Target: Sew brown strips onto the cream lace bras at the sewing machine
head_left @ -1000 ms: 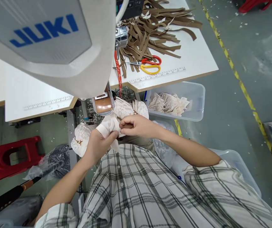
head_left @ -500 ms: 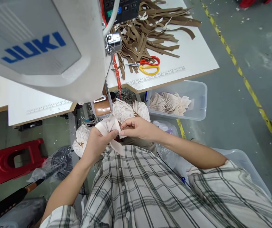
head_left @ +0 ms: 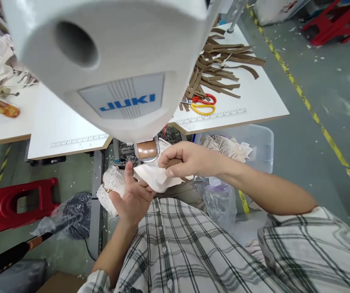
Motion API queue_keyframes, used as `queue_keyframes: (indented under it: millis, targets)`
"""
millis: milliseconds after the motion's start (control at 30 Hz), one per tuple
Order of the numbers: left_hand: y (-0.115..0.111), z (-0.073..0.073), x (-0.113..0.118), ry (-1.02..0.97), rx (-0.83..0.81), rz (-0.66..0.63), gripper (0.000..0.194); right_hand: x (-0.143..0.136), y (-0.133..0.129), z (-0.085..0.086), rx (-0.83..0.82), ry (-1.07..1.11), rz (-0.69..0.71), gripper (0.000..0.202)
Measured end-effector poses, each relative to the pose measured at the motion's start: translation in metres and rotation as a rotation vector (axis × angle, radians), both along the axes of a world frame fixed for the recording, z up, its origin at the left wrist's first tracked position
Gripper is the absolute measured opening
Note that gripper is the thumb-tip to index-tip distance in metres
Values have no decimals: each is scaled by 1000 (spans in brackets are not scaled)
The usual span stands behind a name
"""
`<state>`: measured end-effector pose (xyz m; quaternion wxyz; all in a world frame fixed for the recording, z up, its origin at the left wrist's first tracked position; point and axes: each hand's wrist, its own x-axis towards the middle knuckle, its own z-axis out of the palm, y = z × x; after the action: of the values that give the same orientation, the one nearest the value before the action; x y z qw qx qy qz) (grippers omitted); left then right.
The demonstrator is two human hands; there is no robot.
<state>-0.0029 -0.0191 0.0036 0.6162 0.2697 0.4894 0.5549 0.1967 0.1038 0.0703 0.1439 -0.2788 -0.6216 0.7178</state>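
My right hand [head_left: 190, 160] is closed with thumb and fingers on a cream fabric piece [head_left: 156, 178], held just below the sewing machine's narrow bed [head_left: 147, 149]. A bit of brown shows by its fingers. At the left edge of the cloth, my left hand [head_left: 134, 197] is palm up, with thumb and index finger spread. Its other fingers are partly bent near the cloth; whether they touch it I cannot tell. White lace fabric [head_left: 113, 185] with a brown detail hangs left of the bed. The white sewing machine head [head_left: 126, 44] looms over both hands.
Brown strips [head_left: 220, 73] and scissors [head_left: 203, 106] with red and yellow handles lie on the right of the white table [head_left: 260, 97]. Beneath it, a clear bin [head_left: 262, 150] holds cream fabric pieces. A red stool [head_left: 18, 203] stands at left; a bottle [head_left: 2, 106] lies on the table.
My left hand has loosened from the cream fabric and turned palm up with fingers spread. My right hand keeps the fabric, now opened out wider. The camera view has shifted.
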Motion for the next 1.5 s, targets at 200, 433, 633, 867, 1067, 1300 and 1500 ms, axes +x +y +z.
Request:
queue_keyframes:
  millis: [200, 433, 633, 867, 1067, 1300, 1500]
  targets:
    - [-3, 20, -6, 58, -12, -110, 106, -22, 35, 30, 105, -2, 148, 5]
    - [15, 4, -26, 567, 638, -110, 72, -29, 32, 35, 498, -343, 253, 12]
    - [60, -10, -60, 1490, 1072, -337, 69, -35, 42, 29, 728, -551, 176, 16]
    - [78, -14, -74, 1717, 1186, -404, 53, -33, 40, 32, 736, -570, 182, 27]
    - [74, -6, -69, 1752, 1073, -469, 57, -32, 40, 38, 752, -574, 168, 27]
    - [59, 17, -45, 1704, 859, -432, 56, -17, 27, -8, 919, -283, -156, 14]
    - [51, 24, -30, 1714, 748, -414, 51, -12, 23, -31, 914, -213, -315, 14]
